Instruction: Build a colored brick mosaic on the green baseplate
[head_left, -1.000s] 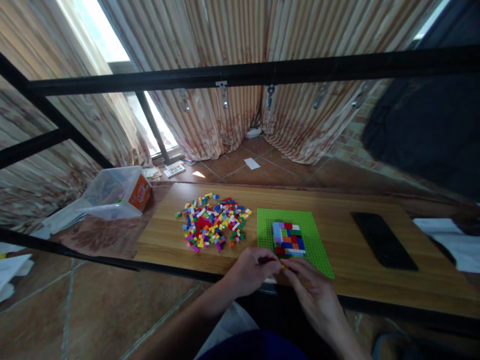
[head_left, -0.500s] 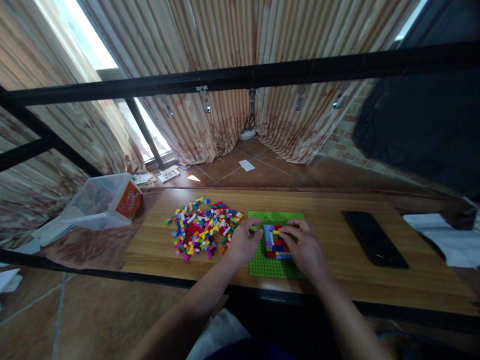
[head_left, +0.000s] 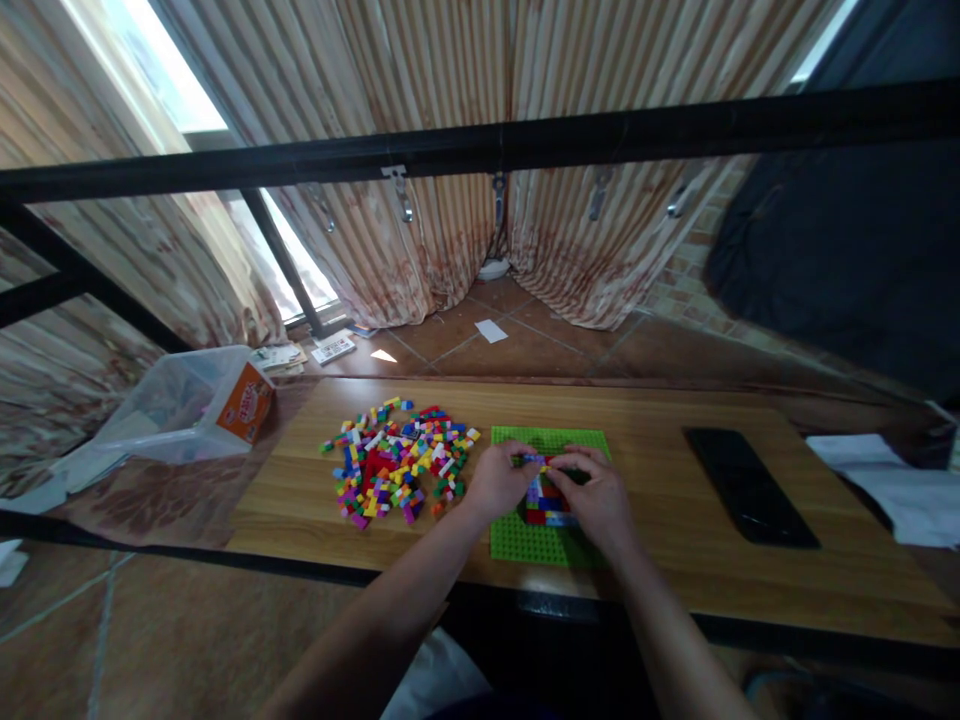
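A green studded baseplate (head_left: pixel 517 545) lies on the wooden table with a low build of coloured toy bricks (head_left: pixel 546 516) on it, in red, blue, yellow and lavender. My left hand (head_left: pixel 499 482) is closed at the build's upper left corner, its fingertips against the bricks. From the other side my right hand (head_left: pixel 600 495) pinches a small yellow brick (head_left: pixel 544 468) at the build's top edge. The fingertips of both hands nearly meet there and hide part of the build.
Left of the baseplate spreads a pile of loose bricks (head_left: pixel 405 460). A black phone (head_left: pixel 750 485) lies on the right of the table (head_left: pixel 652 430), with white paper (head_left: pixel 885 480) past it. A clear plastic bin (head_left: pixel 187 400) stands at far left. A black bar (head_left: pixel 450 150) crosses ahead.
My left hand has moved right onto the build, its fingers closing. My right hand has shifted slightly left, toward the left fingertips. The view has moved a little.
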